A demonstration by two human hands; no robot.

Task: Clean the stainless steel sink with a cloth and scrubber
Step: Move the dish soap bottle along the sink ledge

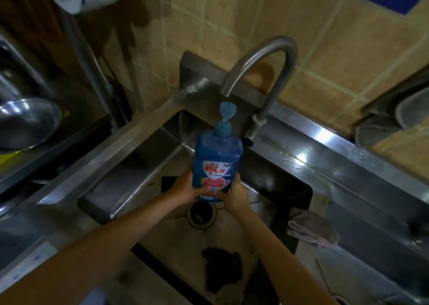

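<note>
Steel bowl (27, 121) at left edge. Left hand (183, 188) curled round lower left side of bottle (217, 163); right hand (234, 194) curled round its lower right side. Bottle upright, blue, pump top, mid-frame over sink (139, 165), below faucet (262, 72). Drain (201, 214) just under hands. Dark wad (222, 270), likely scrubber, on sink floor at lower centre. Pinkish cloth (311, 230) draped on sink's right rim, partly on tabletop (348, 165).
</note>
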